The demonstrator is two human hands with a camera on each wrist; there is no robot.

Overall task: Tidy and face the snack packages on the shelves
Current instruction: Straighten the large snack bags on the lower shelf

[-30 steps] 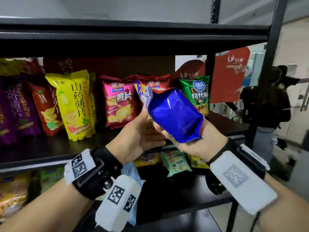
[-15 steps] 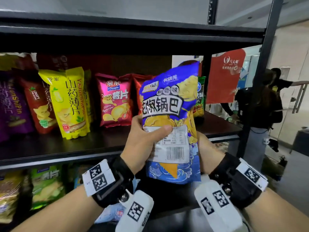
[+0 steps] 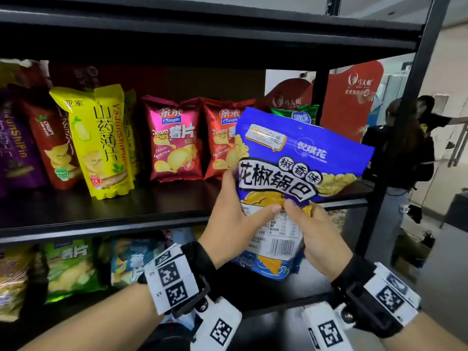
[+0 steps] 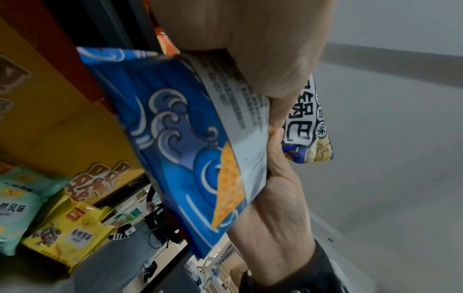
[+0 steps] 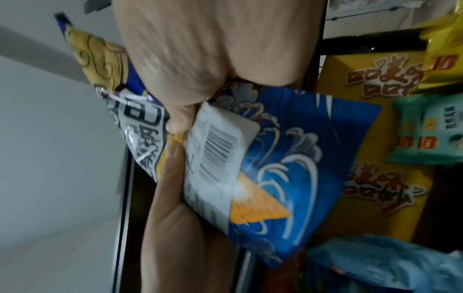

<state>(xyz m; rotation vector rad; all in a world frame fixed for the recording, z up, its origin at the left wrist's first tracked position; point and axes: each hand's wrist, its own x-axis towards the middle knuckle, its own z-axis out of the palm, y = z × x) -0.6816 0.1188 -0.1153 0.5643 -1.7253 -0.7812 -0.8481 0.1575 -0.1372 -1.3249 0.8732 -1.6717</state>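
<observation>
We held the blue snack bag (image 3: 298,173) upright in front of the middle shelf (image 3: 126,209), printed face toward us, its top corner tilted right. Our left hand (image 3: 235,224) gripped its lower left edge, thumb pressed on the front near the white label. Our right hand (image 3: 321,236) pinched the lower right, thumb beside the left thumb, fingers behind. The bag stood clear of the shelf board, ahead of the red chip bag (image 3: 222,138) and the green bag (image 3: 296,115). The pink chip bag (image 3: 174,140) and yellow bag (image 3: 101,140) stood upright farther left.
</observation>
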